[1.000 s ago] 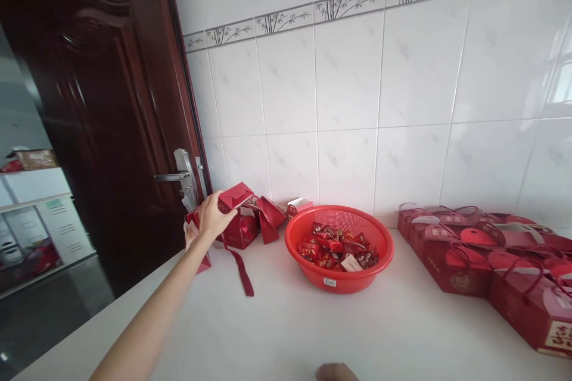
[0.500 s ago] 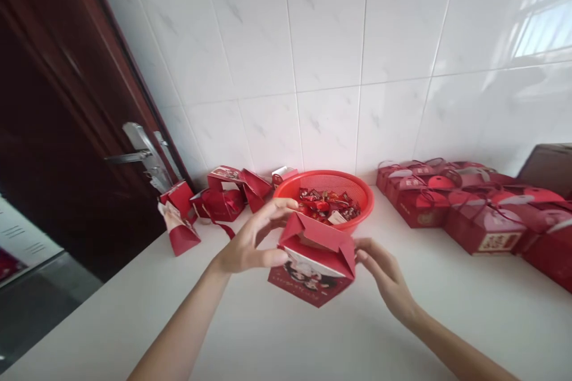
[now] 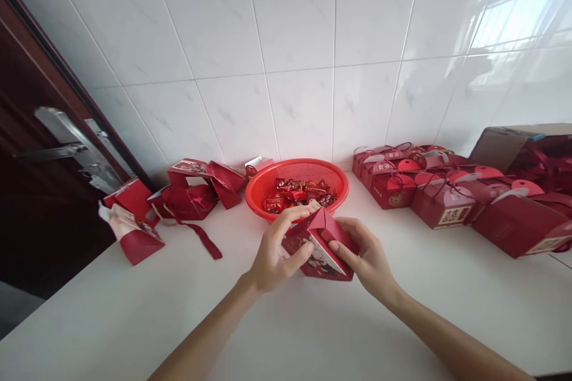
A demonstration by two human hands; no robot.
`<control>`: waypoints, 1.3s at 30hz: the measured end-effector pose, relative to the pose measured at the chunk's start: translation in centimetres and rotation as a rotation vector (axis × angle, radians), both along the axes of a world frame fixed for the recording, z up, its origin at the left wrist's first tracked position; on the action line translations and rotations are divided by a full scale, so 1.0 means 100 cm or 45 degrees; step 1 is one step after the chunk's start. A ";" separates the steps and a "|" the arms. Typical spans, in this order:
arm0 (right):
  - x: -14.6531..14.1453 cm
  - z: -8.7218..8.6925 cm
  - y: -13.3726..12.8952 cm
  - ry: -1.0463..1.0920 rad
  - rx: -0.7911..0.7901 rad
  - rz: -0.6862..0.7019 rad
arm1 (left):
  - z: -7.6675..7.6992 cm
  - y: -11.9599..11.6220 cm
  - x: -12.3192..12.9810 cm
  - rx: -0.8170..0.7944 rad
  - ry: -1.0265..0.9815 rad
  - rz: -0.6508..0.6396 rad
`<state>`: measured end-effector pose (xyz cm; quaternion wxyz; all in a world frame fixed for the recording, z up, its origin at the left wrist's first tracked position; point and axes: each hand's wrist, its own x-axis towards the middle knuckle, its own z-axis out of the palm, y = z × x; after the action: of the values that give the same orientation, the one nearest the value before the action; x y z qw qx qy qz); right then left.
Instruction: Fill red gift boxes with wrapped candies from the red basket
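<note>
A red paper gift box [image 3: 329, 268] with a printed picture on its front sits between my two hands, just in front of a red plastic basket. My left hand [image 3: 279, 250] grips the left side of the box, thumb across the front and fingers behind the top. From the right, my right hand [image 3: 364, 253] holds it, its thumb pressing the folded top panel. The upper flaps lean together into a peak. Wrapped candies [image 3: 299, 191] fill the bottom of the basket [image 3: 252, 193], partly hidden by the hands and box.
Several red boxes with handles [image 3: 395, 187] stand in rows on the right, beside a cardboard carton [image 3: 503, 146]. At left lie opened red boxes [image 3: 192, 199], a dark red ribbon [image 3: 205, 241] and a small tilted box [image 3: 138, 244]. A tiled wall [image 3: 299, 107] backs the white table [image 3: 277, 333].
The box's top flaps have been drawn together from a wider opening. My right hand has moved onto the panel, and the view has shifted to the right.
</note>
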<state>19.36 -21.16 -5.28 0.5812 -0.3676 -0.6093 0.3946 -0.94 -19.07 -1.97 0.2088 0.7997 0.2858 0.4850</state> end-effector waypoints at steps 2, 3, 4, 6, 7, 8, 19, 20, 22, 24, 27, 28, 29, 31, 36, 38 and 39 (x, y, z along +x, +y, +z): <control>-0.001 -0.001 0.000 0.031 -0.003 -0.070 | -0.009 -0.008 0.009 0.135 0.007 0.167; -0.001 -0.002 -0.001 0.039 -0.001 -0.095 | -0.013 -0.012 0.013 0.184 0.028 0.233; -0.002 -0.002 -0.002 0.043 0.007 -0.115 | -0.018 -0.017 0.017 0.222 0.062 0.284; -0.004 -0.003 -0.005 0.032 0.032 -0.147 | -0.027 -0.026 0.026 0.283 0.156 0.349; -0.005 -0.004 -0.007 0.016 0.042 -0.155 | -0.031 -0.030 0.029 0.312 0.204 0.370; -0.006 -0.004 -0.009 -0.002 0.048 -0.156 | -0.034 -0.032 0.032 0.340 0.247 0.384; -0.004 -0.004 -0.012 -0.051 -0.003 -0.023 | -0.041 -0.031 0.027 0.316 0.184 0.225; -0.004 -0.005 -0.012 -0.065 0.003 -0.035 | -0.042 -0.031 0.027 0.310 0.181 0.211; -0.004 -0.005 -0.011 -0.084 0.016 -0.069 | -0.043 -0.031 0.027 0.309 0.182 0.187; -0.004 -0.006 -0.010 -0.093 0.030 -0.086 | -0.043 -0.030 0.028 0.309 0.183 0.171; -0.003 -0.005 -0.009 -0.128 0.071 -0.104 | -0.043 -0.030 0.028 0.302 0.182 0.154; -0.003 -0.005 -0.009 -0.143 0.089 -0.117 | -0.042 -0.030 0.028 0.298 0.183 0.150; -0.003 -0.005 -0.009 -0.157 0.106 -0.128 | -0.042 -0.030 0.028 0.295 0.184 0.148; -0.002 -0.005 -0.008 -0.172 0.123 -0.133 | -0.042 -0.029 0.028 0.292 0.187 0.148; -0.003 -0.007 -0.006 -0.181 0.120 -0.129 | -0.041 -0.028 0.027 0.293 0.197 0.134; -0.003 -0.008 -0.006 -0.203 0.138 -0.145 | -0.041 -0.027 0.027 0.296 0.205 0.124; -0.003 -0.008 -0.006 -0.215 0.148 -0.154 | -0.040 -0.027 0.027 0.298 0.208 0.121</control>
<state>19.05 -21.76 -6.12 0.5707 -0.4014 -0.6547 0.2906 1.72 -21.75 -6.02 0.0671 0.8410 0.2808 0.4576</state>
